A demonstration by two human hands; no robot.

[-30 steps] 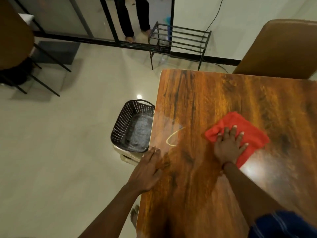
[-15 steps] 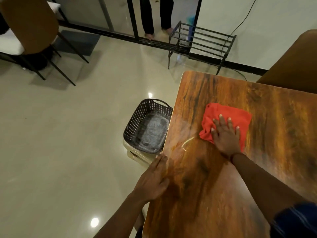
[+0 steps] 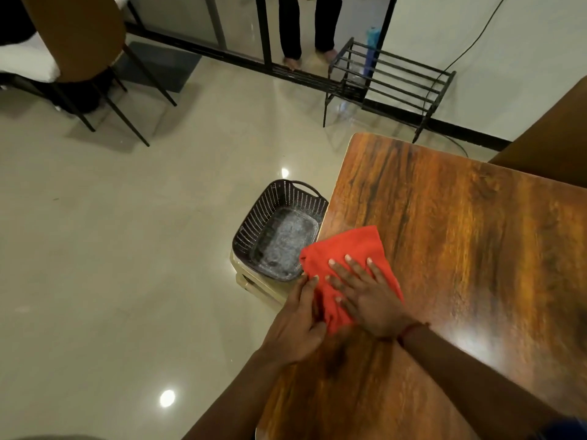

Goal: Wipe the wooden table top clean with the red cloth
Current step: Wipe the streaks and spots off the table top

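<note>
head view, looking down past my arms. a second ago my right hand had the red cloth out in the middle of the tabletop. now it has dragged the cloth across to the left edge. its fingers are spread apart and pressed flat on the cloth, clamped on nothing.

my left hand, which was resting on bare wood at that edge, now lies along the cloth's left hem. its fingers are fairly straight and close together, the tips touching the fabric. i cannot tell whether the thumb pins the cloth's near corner or just rests beside it.

the cloth's far-left corner hangs a little past the edge, over the dark basket that sits on a pale stool left of my fingers. i read this as a stroke carried right to the rim, so anything it gathered may be about to go over the side. the wood to the right of my fingers and beyond the fingertips may still need passes.

the pale loop that lay on the tabletop ahead of my left hand is no longer in sight. whether it is under the cloth, under my palm or already swept off, i cannot say. the right side of the tabletop runs out of frame and my forearms cover part of the near end. the glare and dark grain make it hard to tell clean wood from dirty.
</note>
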